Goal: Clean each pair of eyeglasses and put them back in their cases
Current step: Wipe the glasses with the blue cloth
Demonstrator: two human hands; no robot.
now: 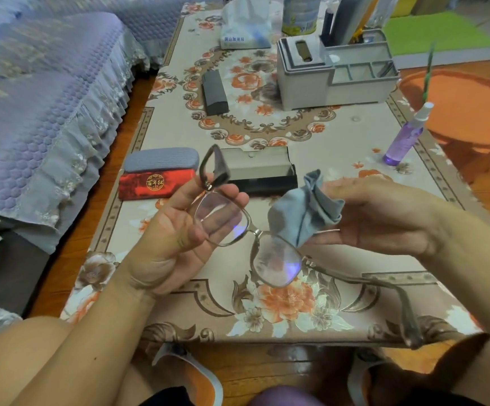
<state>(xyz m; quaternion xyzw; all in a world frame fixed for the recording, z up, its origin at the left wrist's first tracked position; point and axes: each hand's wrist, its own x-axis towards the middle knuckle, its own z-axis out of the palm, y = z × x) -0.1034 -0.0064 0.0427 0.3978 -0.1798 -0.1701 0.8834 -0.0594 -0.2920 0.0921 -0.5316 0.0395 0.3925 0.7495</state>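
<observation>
Metal-framed eyeglasses (277, 263) with unfolded arms are held above the table's front half. My left hand (179, 232) holds them by the left lens rim, its fingers behind that lens. My right hand (384, 218) pinches a crumpled grey-blue cloth (302, 213) just above the right lens, which looks smeared. An open black case (259, 169) lies behind the glasses. Left of it lie a grey case (161, 159) and a red case (156, 183), both closed. A dark case (215, 92) lies farther back.
A purple spray bottle (406, 139) stands at the table's right edge. A grey organizer box (334, 74), a tissue pack (243, 24) and a can (300, 14) fill the back. A sofa (47, 98) is on the left, an orange stool (472, 106) on the right.
</observation>
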